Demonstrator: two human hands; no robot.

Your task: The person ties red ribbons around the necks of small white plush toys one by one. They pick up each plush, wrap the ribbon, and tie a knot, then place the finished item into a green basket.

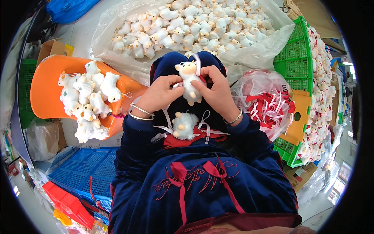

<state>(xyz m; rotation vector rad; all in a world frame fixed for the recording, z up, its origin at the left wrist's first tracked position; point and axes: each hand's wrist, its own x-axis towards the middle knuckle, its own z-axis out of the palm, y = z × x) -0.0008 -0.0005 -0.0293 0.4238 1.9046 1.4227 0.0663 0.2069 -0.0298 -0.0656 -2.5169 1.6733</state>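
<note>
Above my knees I hold a small white plush sheep [190,89] upright, its face turned up and a white loop standing over its head. My left hand [165,91] is closed at its side, with a bit of white ribbon at the fingertips. On the other side my right hand [213,86] grips the toy, the thumb lying across its front. A scrap of red cloth shows beside that thumb; how it is joined to the toy I cannot tell. A second plush sheep [185,124] lies in my lap on red cloth pieces [175,141] with white ribbons.
An orange chair [44,87] at left carries several plush sheep [83,87]. Ahead, a clear plastic sheet [107,29] bears a large heap of them. To the right are a bag of red ribboned cloths [269,111] and a green crate [294,50]. A blue crate [83,171] stands lower left.
</note>
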